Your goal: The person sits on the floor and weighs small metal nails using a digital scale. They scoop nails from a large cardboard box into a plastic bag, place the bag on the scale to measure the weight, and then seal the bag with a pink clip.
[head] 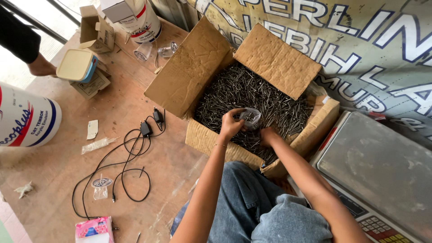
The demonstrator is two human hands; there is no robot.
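Observation:
An open cardboard box (198, 72) full of dark metal nails (252, 90) stands on the floor in front of my knees. My left hand (231, 123) holds a small clear plastic bag (251, 118) open above the nails, pinching its rim. My right hand (268, 136) is down among the nails just right of the bag, fingers curled into the pile; whether it grips any is hidden.
A grey weighing scale (378, 166) sits at my right. Black cables with plugs (130, 157), small plastic bags (101, 186) and a tissue pack (93, 228) lie on the wooden floor at left. Paint buckets (27, 119), small cartons (95, 31) and another person's hand (41, 66) are farther left.

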